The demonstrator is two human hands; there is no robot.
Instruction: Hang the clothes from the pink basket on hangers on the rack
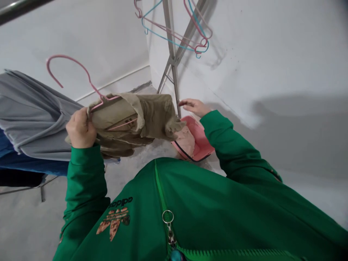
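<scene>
My left hand [81, 127] is closed on the edge of an olive-khaki garment [156, 114], held up in front of me. Inside its opening sits a pink wire hanger [89, 78], with the hook sticking out to the upper left. Part of the hanger's lower bar shows through the opening; the rest is covered by cloth. My right hand [195, 107] is just off the garment's right end, its fingers stretched out and nothing visible in them.
Below my right hand, a pink basket [203, 141] holds light pink cloth [186, 141]. Pink and blue hangers [174, 34] hang at a metal rack leg [174, 76] ahead. Grey clothing [40, 116] and dark blue cloth [35, 165] hang at left. A white wall [285, 65] stands at right.
</scene>
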